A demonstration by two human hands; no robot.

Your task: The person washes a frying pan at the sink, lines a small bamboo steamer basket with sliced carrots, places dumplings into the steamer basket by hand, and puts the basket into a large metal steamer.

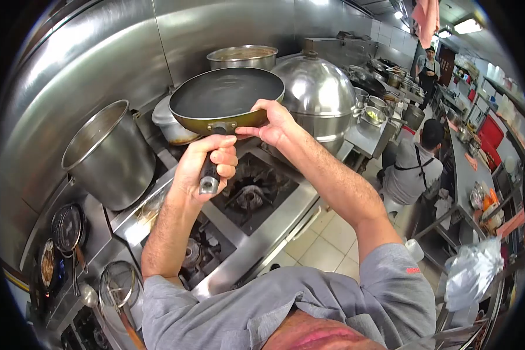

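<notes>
A deep frying pan (227, 93) with a dark inside and an olive-gold outside is held up in front of me, above the stove. My left hand (207, 166) is closed round its black handle, just below the riveted joint. At the pan's near right side, my right hand (271, 122) grips the rim, with a finger stretched along the outer wall toward the handle. Nothing shows inside the pan. Below both hands lies a gas burner (249, 197) with its iron grate.
Behind the pan stand a wide steel pot (242, 53) and a large domed steamer (315, 87). A tall stockpot (108, 154) is at left. Strainers (119, 286) and small pans lie lower left. A person (417, 166) sits at right; another (429, 73) stands farther back.
</notes>
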